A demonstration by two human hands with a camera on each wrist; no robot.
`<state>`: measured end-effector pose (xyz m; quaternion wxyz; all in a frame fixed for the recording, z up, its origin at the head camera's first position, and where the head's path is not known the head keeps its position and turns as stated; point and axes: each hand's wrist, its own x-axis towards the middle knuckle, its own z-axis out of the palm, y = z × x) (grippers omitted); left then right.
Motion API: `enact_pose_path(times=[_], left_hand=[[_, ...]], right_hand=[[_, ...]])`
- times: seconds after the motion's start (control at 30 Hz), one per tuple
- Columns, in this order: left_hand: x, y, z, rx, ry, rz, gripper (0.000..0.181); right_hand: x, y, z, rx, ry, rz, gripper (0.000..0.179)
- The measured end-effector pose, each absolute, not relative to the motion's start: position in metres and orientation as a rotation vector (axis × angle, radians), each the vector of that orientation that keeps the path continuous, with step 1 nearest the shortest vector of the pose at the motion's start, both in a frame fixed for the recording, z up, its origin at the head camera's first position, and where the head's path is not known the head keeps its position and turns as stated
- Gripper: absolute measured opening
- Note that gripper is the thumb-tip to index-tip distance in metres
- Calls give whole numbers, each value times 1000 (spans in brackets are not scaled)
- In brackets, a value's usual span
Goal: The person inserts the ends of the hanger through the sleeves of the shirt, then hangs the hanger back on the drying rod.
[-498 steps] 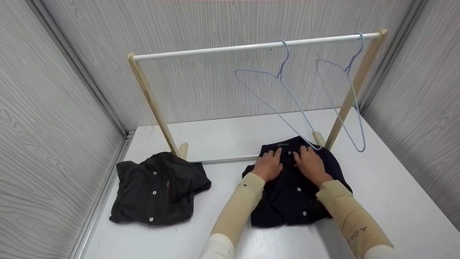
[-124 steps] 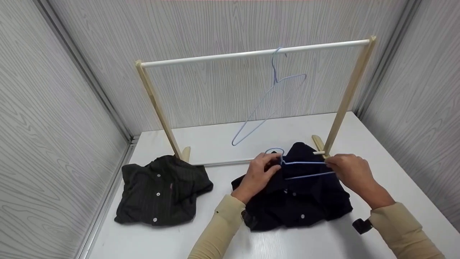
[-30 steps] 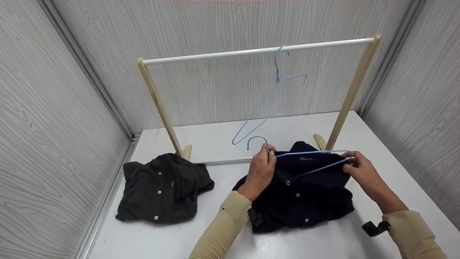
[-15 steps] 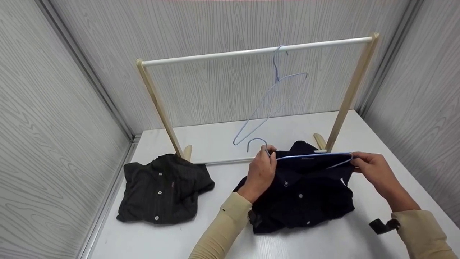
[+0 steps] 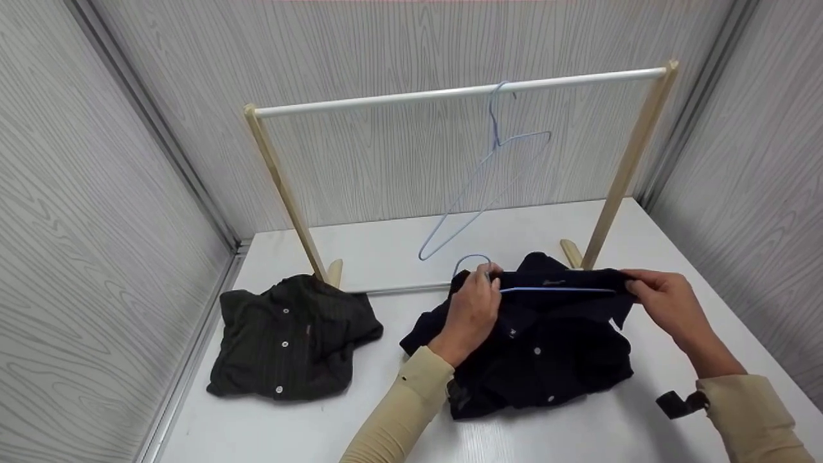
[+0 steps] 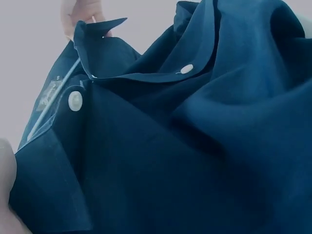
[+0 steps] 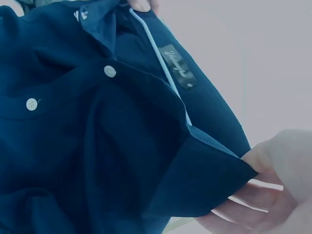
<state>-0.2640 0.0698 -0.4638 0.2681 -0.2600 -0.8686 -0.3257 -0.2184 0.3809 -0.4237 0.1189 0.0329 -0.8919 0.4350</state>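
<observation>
A navy shirt (image 5: 566, 360) with white buttons lies on the table at the right, its collar pulled up and open. A blue wire hanger (image 5: 559, 289) runs inside the collar, its right end hidden in the cloth. My left hand (image 5: 472, 308) grips the hanger below its hook, with collar cloth against the fingers. My right hand (image 5: 669, 302) pinches the right end of the collar; in the right wrist view, thumb and fingers (image 7: 253, 195) hold the collar's tip. A label (image 7: 176, 66) shows inside the neck, behind the hanger.
Behind stands a rack with wooden posts and a white rail (image 5: 386, 99). A second blue hanger (image 5: 460, 193) hangs from the rail above the table. At the left lies a dark grey buttoned shirt (image 5: 283, 341). Wood-patterned walls (image 5: 116, 257) close off the sides and back.
One hanger has come off the rail into my left hand. Over the last second its right end has gone inside the navy collar, and my right hand has shifted from hanger to collar.
</observation>
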Motion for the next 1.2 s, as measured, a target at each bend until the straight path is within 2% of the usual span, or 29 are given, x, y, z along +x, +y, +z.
enact_pose_path(times=[0.27,0.33,0.47,0.53,0.73,0.83,1.2], left_hand=[[-262,70,-467,-873,-2274,-777,24],[-262,71,-465,-906,-2259,-821,24],[-262,72,-463,-944,-2228,-925,22],[-262,72,-462,-960,-2216,-968,21],[-262,70,-462,-1012,-2193,-1029,28],[-263,68,-463,-1027,-2192,-1009,32],[-269,50,-465,-1005,-2200,-1031,30]], right_hand=[[-219,352,-435,254,-2511,833,25],[-220,342,-438,310,-2467,726,28],[-222,327,-446,407,-2425,577,46],[-222,322,-449,430,-2427,544,47],[-224,314,-459,409,-2405,437,20],[-226,314,-461,406,-2357,352,12],[-229,331,-458,430,-2257,247,11]])
